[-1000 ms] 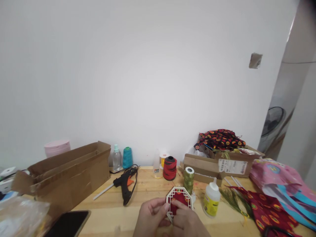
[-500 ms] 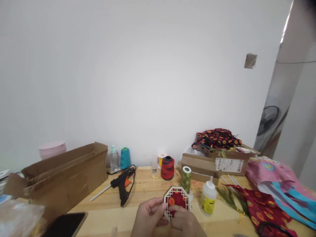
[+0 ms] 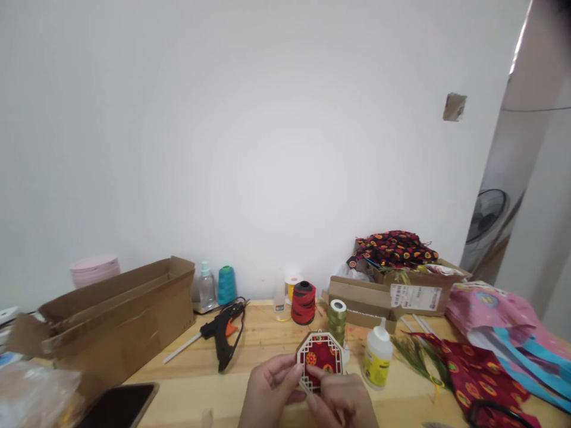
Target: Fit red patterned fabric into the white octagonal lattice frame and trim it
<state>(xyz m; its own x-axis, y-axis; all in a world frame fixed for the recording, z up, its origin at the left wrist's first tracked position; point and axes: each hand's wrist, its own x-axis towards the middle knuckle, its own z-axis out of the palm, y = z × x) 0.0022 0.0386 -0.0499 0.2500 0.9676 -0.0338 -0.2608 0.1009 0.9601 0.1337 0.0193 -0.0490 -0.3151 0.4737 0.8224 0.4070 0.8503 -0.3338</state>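
An octagonal wooden frame point(image 3: 341, 351) with lattice corners and red patterned fabric inside is held upright above the table's front. My left hand point(image 3: 270, 389) grips its left edge, thumb on the front and fingers behind. At its lower right, my right hand point(image 3: 343, 398) is closed around the edge, with the index finger laid on the fabric and the thumb near the bottom rim. Just behind the frame stands a green thread spool point(image 3: 337, 321). To the right of my right hand is a glue bottle point(image 3: 377, 356) with a yellow label.
A black glue gun point(image 3: 223, 336) and a long cardboard box point(image 3: 120, 327) lie left, with a phone point(image 3: 118, 407) in front. A red thread cone point(image 3: 303, 303) is at the back. Right are green tassels point(image 3: 423, 359), red fabric point(image 3: 482, 377) and a pink bag point(image 3: 495, 315).
The right index finger has shifted down and right on the fabric, uncovering more of it. My right hand has moved slightly right, while the left keeps its grip.
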